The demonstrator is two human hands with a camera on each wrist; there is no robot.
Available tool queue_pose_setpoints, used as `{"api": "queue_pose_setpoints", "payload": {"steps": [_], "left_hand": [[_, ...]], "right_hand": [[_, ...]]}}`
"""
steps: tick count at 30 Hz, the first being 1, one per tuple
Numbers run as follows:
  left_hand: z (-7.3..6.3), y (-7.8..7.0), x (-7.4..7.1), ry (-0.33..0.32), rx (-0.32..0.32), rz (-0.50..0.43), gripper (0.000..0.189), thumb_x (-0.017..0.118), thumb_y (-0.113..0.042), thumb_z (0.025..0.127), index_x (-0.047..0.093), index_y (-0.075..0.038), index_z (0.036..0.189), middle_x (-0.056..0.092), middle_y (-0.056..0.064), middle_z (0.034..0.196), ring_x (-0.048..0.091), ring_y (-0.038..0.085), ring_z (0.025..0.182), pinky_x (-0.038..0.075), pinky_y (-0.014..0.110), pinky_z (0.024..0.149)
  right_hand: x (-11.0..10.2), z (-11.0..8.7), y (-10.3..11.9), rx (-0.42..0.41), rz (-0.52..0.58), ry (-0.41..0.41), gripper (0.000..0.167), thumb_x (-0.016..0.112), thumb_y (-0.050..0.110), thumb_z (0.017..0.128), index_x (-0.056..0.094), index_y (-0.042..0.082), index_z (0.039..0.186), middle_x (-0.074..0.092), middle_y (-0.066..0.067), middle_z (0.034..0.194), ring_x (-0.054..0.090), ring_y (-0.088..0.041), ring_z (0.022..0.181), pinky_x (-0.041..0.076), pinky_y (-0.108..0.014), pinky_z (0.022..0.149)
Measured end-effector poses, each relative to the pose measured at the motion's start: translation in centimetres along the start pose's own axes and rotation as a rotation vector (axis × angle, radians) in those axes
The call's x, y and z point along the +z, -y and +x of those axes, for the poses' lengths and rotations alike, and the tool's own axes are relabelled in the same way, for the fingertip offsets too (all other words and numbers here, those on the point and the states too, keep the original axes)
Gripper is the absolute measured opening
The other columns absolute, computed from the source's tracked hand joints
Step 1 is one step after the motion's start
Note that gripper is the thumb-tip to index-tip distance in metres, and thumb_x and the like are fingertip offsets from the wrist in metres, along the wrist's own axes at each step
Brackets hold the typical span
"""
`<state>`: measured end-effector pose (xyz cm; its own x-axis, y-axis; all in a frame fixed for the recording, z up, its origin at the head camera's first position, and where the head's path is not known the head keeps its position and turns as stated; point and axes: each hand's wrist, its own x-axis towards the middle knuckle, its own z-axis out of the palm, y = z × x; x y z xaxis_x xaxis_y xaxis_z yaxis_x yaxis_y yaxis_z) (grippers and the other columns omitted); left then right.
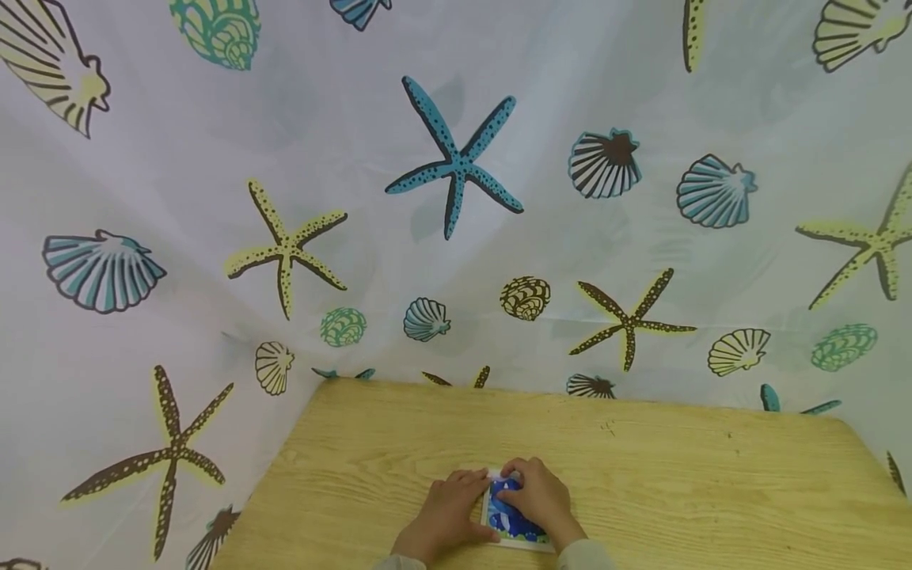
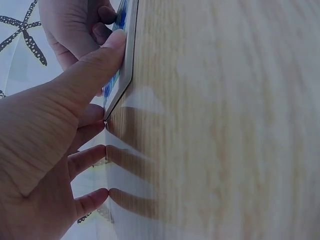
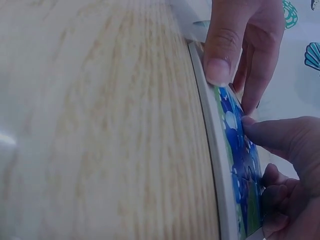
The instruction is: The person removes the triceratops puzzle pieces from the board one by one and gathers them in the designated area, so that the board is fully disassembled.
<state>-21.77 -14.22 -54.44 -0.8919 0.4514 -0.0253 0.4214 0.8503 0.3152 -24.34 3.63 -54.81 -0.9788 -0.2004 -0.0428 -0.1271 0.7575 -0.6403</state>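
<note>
The head view shows a small framed puzzle (image 1: 502, 522) flat on the wooden table (image 1: 677, 475) between the left hand (image 1: 447, 511), spread with thumb and fingertips along its left side, and the right hand (image 1: 539, 495), whose thumb and bent fingers touch its face, though whether they pinch a piece I cannot tell. Its near edge runs crosswise before the person, slightly slanted, but the right hand covers too much to tell a long axis. It has a whitish rim, a mostly blue picture with green along the near edge, and visible jigsaw seams.
</note>
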Motion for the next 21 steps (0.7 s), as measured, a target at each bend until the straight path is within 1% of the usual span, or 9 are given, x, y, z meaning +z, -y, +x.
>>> {"api": "queue_pose_setpoints", "payload": {"steps": [4, 11, 14, 21], "left_hand": [[0.18, 0.24, 0.39, -0.007, 0.01, 0.001, 0.084, 0.071, -0.061, 0.07, 0.053, -0.011, 0.134, 0.047, 0.002, 0.142, 0.042, 0.025, 0.127, 0.039, 0.053, 0.094], [0.51, 0.33, 0.22, -0.011, 0.008, 0.02, 0.084, 0.071, -0.061, 0.07, 0.053, -0.012, 0.135, 0.047, 0.001, 0.143, 0.042, 0.024, 0.127, 0.039, 0.053, 0.094], [0.5, 0.15, 0.05, -0.003, 0.004, 0.012, 0.084, 0.072, -0.061, 0.07, 0.053, -0.011, 0.135, 0.047, 0.002, 0.143, 0.042, 0.025, 0.127, 0.038, 0.053, 0.095], [0.12, -0.23, 0.04, 0.011, -0.009, -0.007, 0.084, 0.073, -0.059, 0.07, 0.053, -0.011, 0.135, 0.046, 0.002, 0.143, 0.042, 0.025, 0.128, 0.038, 0.053, 0.096]], "right_hand": [[0.07, -0.05, 0.05, 0.002, -0.019, 0.002, 0.02, 0.077, 0.026, 0.079, 0.065, 0.022, 0.095, 0.05, 0.0, 0.084, 0.048, -0.015, 0.069, 0.039, -0.035, 0.061], [-0.01, -0.07, 0.3, -0.035, -0.069, -0.027, 0.027, 0.076, 0.027, 0.079, 0.064, 0.022, 0.103, 0.051, -0.001, 0.089, 0.049, -0.015, 0.07, 0.042, -0.036, 0.062], [-0.02, -0.09, 0.3, -0.04, -0.069, -0.028, 0.024, 0.076, 0.026, 0.079, 0.065, 0.022, 0.101, 0.05, -0.001, 0.088, 0.048, -0.015, 0.069, 0.041, -0.036, 0.06], [0.28, -0.33, 0.22, -0.033, -0.059, -0.018, 0.026, 0.076, 0.026, 0.079, 0.064, 0.022, 0.101, 0.049, 0.0, 0.089, 0.049, -0.015, 0.069, 0.041, -0.035, 0.06]]}}
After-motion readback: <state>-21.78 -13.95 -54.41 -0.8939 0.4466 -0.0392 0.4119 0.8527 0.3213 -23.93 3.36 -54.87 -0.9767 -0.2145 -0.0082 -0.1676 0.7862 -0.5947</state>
